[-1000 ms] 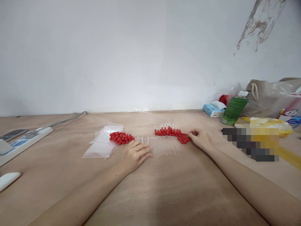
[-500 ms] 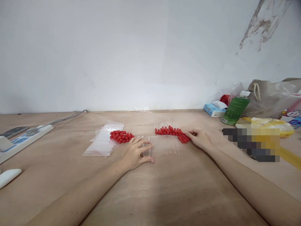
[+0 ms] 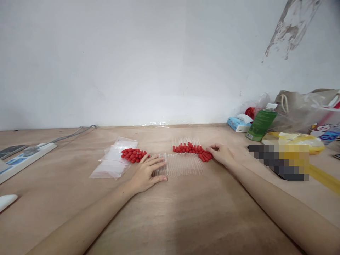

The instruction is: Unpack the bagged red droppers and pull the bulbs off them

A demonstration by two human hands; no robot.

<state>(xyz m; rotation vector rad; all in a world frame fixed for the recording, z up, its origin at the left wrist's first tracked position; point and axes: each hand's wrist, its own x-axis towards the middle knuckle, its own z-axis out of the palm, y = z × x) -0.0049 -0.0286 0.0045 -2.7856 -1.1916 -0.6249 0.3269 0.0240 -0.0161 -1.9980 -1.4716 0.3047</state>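
A row of clear thin tubes (image 3: 183, 165) lies on the wooden table (image 3: 186, 212) in front of me. My left hand (image 3: 147, 173) rests at the row's left end, fingers spread and touching the tubes. Behind them lies a second row of tubes with red caps (image 3: 190, 148). My right hand (image 3: 221, 154) sits at that row's right end, fingers curled against the red caps. A loose heap of red caps (image 3: 132, 155) lies left of my left hand, partly on a stack of clear plastic bags (image 3: 114, 163).
A white power strip (image 3: 23, 157) with its cable lies at the far left, a white object (image 3: 6, 201) near the left edge. At the right stand a green bottle (image 3: 261, 122), a blue tissue pack (image 3: 237, 123), plastic bags (image 3: 305, 109) and a yellow packet (image 3: 294, 139).
My left hand spread its fingers and slid a little left along the clear tubes. My right hand stayed by the red-capped row. The view shifted slightly.
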